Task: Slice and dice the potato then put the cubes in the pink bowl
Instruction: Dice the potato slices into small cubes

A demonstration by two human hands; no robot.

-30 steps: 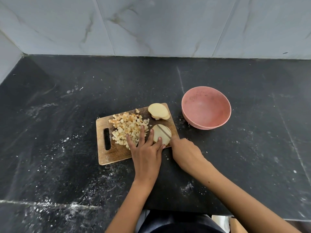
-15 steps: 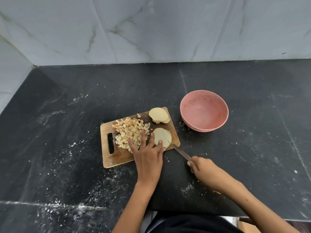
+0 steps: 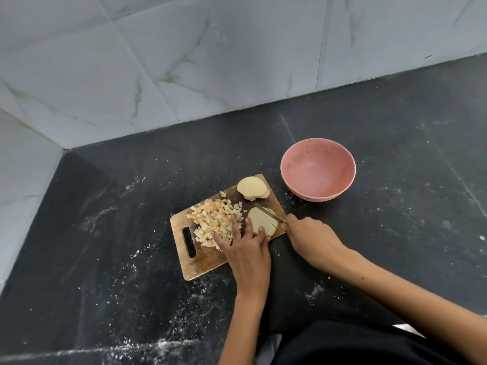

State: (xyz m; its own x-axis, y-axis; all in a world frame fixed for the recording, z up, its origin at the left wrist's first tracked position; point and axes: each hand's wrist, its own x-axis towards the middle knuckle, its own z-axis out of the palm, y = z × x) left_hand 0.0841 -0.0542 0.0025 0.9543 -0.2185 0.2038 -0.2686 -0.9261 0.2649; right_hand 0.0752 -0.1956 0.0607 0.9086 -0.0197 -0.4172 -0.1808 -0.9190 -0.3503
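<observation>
A black stone tabletop [image 3: 105,259], dusted with white specks, meets pale grey marble-veined wall tiles [image 3: 184,61] behind it; the walls form a corner at its far left.

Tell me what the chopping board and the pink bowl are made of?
The chopping board looks like wood: brown, streaky grain, worn matte surface, a slot handle cut through it. The pink bowl looks like matte plastic or a similar moulded material: even colour, smooth thin rim, no shine. I cannot tell which.

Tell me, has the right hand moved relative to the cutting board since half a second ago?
Yes. The right hand has come back toward the cutting board: it now sits at the board's near right corner, with the knife across the potato slice.
</observation>
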